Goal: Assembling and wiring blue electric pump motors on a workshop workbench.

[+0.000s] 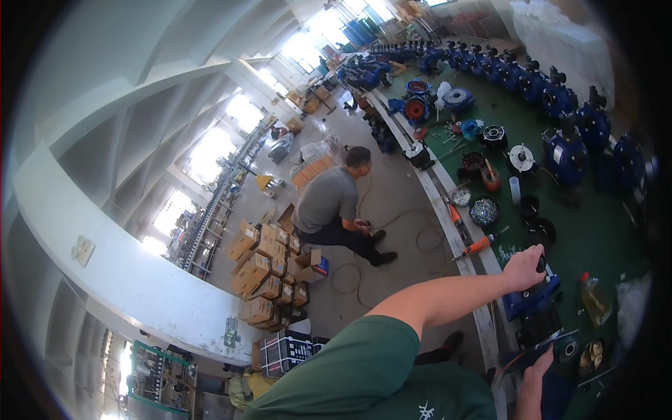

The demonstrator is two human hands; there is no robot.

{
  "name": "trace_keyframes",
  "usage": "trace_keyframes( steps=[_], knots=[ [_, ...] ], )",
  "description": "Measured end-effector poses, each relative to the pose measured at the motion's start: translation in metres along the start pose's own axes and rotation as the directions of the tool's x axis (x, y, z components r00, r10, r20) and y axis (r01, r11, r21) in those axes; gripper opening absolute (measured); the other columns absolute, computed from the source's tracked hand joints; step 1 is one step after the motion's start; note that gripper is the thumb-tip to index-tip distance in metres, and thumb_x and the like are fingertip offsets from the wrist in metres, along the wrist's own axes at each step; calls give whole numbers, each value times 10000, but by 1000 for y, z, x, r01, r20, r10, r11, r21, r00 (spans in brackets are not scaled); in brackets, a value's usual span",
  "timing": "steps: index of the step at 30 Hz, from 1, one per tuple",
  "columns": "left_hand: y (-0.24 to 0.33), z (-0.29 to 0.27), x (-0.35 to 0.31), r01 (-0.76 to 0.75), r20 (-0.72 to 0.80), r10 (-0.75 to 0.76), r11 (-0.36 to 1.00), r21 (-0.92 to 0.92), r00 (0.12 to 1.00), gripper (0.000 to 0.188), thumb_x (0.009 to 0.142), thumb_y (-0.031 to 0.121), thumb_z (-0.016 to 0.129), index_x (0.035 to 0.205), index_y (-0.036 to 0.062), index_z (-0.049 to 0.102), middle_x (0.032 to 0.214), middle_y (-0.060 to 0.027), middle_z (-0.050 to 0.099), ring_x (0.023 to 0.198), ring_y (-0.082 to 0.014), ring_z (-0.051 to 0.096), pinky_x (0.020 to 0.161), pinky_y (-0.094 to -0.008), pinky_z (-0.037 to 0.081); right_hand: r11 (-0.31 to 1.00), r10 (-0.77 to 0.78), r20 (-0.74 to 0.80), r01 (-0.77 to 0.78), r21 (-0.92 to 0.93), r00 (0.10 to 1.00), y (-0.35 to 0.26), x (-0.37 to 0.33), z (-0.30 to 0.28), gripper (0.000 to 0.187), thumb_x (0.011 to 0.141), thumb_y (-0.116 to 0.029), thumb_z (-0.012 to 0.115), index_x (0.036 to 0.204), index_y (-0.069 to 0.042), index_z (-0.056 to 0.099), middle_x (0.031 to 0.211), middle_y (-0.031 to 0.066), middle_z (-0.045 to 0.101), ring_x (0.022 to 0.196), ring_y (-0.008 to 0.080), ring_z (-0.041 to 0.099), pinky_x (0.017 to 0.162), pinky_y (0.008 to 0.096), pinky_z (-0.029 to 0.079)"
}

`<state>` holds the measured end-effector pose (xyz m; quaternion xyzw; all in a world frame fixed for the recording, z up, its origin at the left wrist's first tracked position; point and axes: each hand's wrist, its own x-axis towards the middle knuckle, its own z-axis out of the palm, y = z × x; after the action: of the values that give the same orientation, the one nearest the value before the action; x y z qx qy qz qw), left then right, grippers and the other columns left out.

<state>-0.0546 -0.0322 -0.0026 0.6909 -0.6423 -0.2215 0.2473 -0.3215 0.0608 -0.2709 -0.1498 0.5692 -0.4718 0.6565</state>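
Note:
My left arm reaches across to a blue pump [521,303] on the green-topped bench. My left hand [523,269] is closed round a black fitting [541,264] at the pump's upper side. A dark ribbed motor body [540,326] joins the blue housing. Lower down, my right hand [537,367] is curled beside the motor's end, against a dark part whose kind I cannot make out; its fingers are partly hidden. A thin metal rod [558,339] lies between that hand and the motor.
Orange-handled power tools [478,246] lie along the bench edge, near a bowl of small metal parts [484,211]. A clear bottle [595,301] stands beyond the motor. Blue pumps [560,155] line the far side. Left of the bench, another person [327,199] sits near stacked cartons [262,269]; a hose [358,276] crosses the floor.

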Motion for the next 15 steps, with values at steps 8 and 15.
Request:
trace_keyframes(
  steps=[8,15],
  knots=[
    [4,2,-1,3,24,-3,1000,9,1000,466,802,263,762,1122,41,507,1073,-202,624,1054,-401,635,904,-473,517,786,544,178,-572,234,820,-49,-18,-3,523,1038,-478,467,1326,-72,626,1230,108,691,1094,322,661,1003,439,530],
    [3,-18,1,-15,-17,16,999,47,1000,449,766,298,711,1125,40,633,1060,-200,657,1002,-386,658,854,-459,541,775,464,374,-163,-610,803,-116,-3,0,190,942,-311,626,794,-207,569,603,-58,441,484,94,411,444,295,277]
  ],
)
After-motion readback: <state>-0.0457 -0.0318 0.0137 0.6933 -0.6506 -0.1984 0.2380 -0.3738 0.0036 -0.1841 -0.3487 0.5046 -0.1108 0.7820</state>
